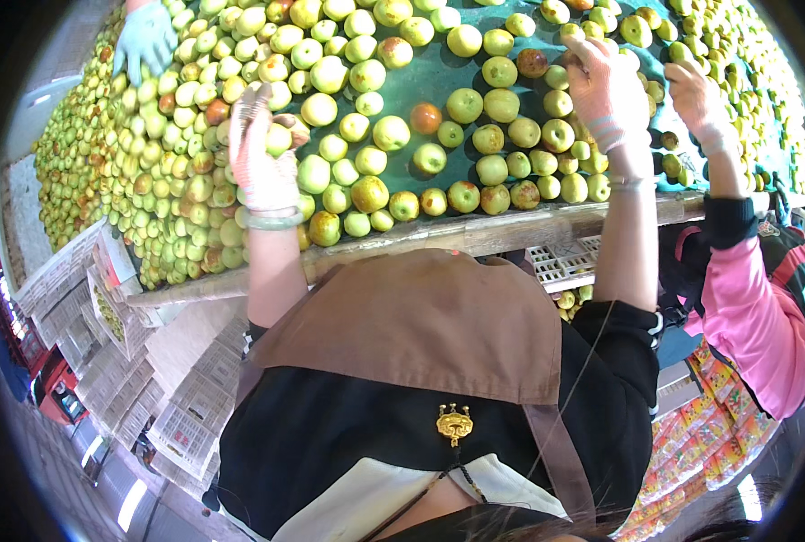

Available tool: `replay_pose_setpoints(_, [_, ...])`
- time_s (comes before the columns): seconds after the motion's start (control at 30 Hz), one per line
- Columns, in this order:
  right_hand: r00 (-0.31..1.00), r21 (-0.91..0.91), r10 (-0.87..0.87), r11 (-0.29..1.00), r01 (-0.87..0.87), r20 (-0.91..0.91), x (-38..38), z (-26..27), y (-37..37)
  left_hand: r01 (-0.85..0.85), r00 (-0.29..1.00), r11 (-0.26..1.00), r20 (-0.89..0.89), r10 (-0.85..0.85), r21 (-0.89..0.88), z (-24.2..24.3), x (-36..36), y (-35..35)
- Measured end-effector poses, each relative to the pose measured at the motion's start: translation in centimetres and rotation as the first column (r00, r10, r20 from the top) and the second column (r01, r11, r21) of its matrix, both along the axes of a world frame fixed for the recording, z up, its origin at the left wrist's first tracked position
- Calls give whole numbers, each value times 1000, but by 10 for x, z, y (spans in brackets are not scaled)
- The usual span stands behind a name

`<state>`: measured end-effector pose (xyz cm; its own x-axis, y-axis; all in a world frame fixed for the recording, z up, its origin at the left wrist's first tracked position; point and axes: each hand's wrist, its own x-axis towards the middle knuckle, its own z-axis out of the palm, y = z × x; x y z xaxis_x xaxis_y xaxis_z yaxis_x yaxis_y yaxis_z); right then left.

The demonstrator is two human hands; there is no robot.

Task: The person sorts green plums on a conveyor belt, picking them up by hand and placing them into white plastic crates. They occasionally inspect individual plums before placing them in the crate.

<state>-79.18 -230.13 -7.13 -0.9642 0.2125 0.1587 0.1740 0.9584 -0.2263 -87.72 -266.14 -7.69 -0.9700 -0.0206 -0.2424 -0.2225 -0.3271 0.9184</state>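
Note:
Green jujubes (391, 133), some with brown or reddish patches, cover a sorting table with a green surface (402, 88) before me. My left hand (259, 162), in a striped pale glove, is at the edge of the dense pile. A yellow-green jujube (278, 139) sits between its thumb and fingers. On the right, my right hand (604, 101), in a similar glove, reaches over the loose fruit with its fingers curled down. Whether it holds a jujube is hidden by the fingers. A dark brown jujube (532, 63) lies left of it, and a reddish one (425, 118) rests mid-table.
A co-worker's blue-gloved hand (146, 42) touches the pile at upper left. Another person's hand (697, 101) works close by on my right. A wooden rail (484, 234) edges the table. Below are a white plastic crate (565, 263) and stacked printed cartons (196, 406).

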Motion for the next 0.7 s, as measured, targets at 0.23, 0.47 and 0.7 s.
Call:
replay_pose_setpoints(0.23, [998,-397,38,918,-20,39,-15,-22,25,78,993,988,-77,-89,-134,-4,4,11])
replay_pose_setpoints(0.47, [954,-959,-102,-6,-283,-281,12,28,-28,95,991,991,-84,-103,-97,-16,4,0])
replay_pose_setpoints(0.7, [908,-878,-46,-237,-415,-417,19,36,-48,76,992,991,-94,-86,-112,-10,5,-2])
